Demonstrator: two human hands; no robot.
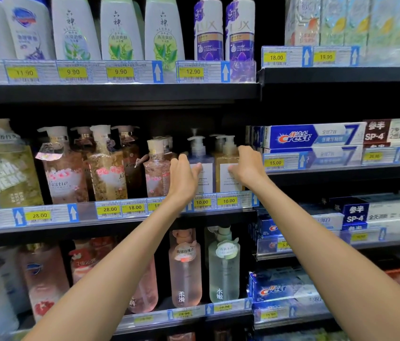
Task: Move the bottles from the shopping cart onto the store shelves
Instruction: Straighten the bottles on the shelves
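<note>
- Right now I see my left hand (184, 174) gripping the blue pump bottle (201, 166) on the middle shelf (46, 227).
- My right hand (248, 166) grasps the amber pump bottle (227, 168) just beside it, at 3 o'clock.
- Yellow tags (228, 201) below both read 10.00.
- Crest boxes (312, 136) sit at 3 o'clock; LUX bottles (223, 30) at 12.

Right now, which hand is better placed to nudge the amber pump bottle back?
Right hand: it already touches the amber pump bottle, while the left hand is at the blue pump bottle.
</note>
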